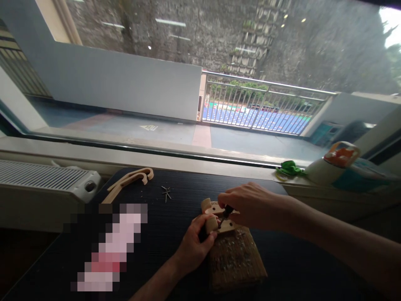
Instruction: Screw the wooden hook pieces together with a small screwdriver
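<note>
My left hand is closed around the near end of a small pale wooden piece that rests on the far edge of a woven mat. My right hand reaches in from the right and pinches a small dark-handled tool, its tip pressed onto the wooden piece. Both hands meet over the black table, just right of its centre.
Curved wooden parts lie at the table's far left, with a few loose screws beside them. A white radiator stands left. On the sill at right sit a green object and a white and orange container. A blurred patch covers the near left.
</note>
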{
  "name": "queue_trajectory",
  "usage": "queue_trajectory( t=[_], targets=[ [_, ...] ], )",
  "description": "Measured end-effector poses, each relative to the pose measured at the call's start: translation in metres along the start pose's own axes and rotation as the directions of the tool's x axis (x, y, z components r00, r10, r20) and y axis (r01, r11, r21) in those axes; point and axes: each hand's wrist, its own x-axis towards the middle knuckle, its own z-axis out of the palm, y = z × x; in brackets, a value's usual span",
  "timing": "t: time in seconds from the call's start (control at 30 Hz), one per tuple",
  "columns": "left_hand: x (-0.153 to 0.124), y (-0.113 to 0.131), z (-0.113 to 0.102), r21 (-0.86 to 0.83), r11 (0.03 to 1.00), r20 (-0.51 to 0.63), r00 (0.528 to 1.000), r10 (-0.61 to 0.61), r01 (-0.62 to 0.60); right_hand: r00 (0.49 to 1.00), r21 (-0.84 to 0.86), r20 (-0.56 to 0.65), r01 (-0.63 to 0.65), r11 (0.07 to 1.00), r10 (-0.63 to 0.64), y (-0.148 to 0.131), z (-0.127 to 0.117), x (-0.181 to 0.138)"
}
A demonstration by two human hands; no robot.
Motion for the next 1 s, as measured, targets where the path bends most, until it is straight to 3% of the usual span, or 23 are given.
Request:
queue_trajectory(
  t=[0.27,0.53,0.7,1.0],
  targets=[
    [0.002,0.0,-0.001,-0.013,1.0,0.012,1.0,-0.001,0.002,0.995,0.07,0.018,0.101,0.992,-0.102,0.004,0.003,0.002],
    [0.001,0.002,-0.001,-0.019,1.0,0.025,1.0,-0.016,0.016,0.998,0.127,0.052,0.026,0.992,-0.033,0.008,0.003,0.0],
    [0.001,0.006,-0.002,-0.017,1.0,0.025,1.0,-0.017,0.017,0.999,0.05,0.039,0.023,0.998,-0.025,-0.005,0.007,0.0],
    [0.001,0.005,-0.001,-0.012,1.0,0.012,1.0,-0.004,0.004,0.991,0.01,0.037,-0.129,0.992,0.129,-0.012,0.008,-0.001]
  ],
)
